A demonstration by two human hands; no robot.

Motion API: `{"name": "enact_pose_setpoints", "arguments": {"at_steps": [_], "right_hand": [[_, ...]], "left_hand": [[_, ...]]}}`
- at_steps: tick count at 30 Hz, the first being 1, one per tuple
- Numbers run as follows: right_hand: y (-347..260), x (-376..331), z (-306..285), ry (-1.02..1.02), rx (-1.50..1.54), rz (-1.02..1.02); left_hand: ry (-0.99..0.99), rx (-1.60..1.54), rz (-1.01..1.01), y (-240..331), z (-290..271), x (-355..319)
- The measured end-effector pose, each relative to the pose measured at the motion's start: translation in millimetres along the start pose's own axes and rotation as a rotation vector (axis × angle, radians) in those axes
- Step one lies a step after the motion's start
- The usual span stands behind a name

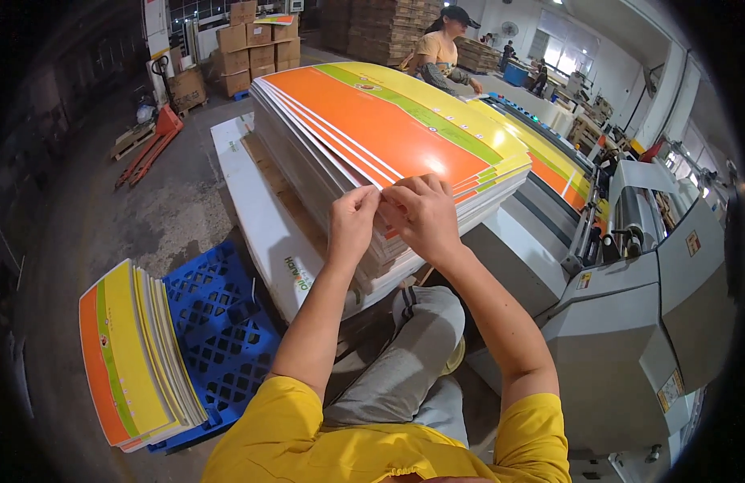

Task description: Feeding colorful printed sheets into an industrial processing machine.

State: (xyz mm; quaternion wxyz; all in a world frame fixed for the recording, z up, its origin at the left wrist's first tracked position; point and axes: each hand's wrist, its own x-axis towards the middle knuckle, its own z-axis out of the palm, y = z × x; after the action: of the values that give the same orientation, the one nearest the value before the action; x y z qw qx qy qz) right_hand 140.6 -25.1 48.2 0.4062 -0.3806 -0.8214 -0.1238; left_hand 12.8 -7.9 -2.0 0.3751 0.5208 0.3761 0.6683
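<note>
A tall stack of large printed sheets point(300, 173) stands before me, the top sheet point(380, 121) striped orange, green and yellow. Along its left side a few upper sheets fan slightly apart. My left hand point(353, 225) is closed in a pinch at the near left corner of the upper sheets. Beside it, nearly touching, my right hand point(427, 216) has its fingers curled over the same corner. Both seem to grip a sheet's edge; the fingertips are partly hidden, so how many sheets lie between them is unclear.
Right of the stack stands a grey machine point(606, 338) with rollers and a sheet-covered feed bed. A co-worker point(445, 48) is at its far side. At lower left, more printed sheets point(135, 354) rest on a blue plastic pallet point(227, 322). An orange pallet jack point(151, 145) and cartons point(256, 52) are behind.
</note>
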Motion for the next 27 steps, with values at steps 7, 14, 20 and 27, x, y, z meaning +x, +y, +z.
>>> {"name": "enact_pose_setpoints", "arguments": {"at_steps": [7, 14, 20, 27], "right_hand": [[10, 4, 0, -0.138, -0.212, 0.13], [3, 19, -7, -0.269, -0.112, 0.158], [1, 28, -11, -0.373, -0.057, 0.143], [32, 48, -9, -0.578, 0.247, 0.393]], "left_hand": [[-0.015, 0.053, -0.065, 1, 0, 1], [0.031, -0.423, -0.142, -2, -1, -3], [0.03, -0.373, -0.128, -6, -4, -3], [-0.034, -0.34, -0.088, -1, -2, -3]]}}
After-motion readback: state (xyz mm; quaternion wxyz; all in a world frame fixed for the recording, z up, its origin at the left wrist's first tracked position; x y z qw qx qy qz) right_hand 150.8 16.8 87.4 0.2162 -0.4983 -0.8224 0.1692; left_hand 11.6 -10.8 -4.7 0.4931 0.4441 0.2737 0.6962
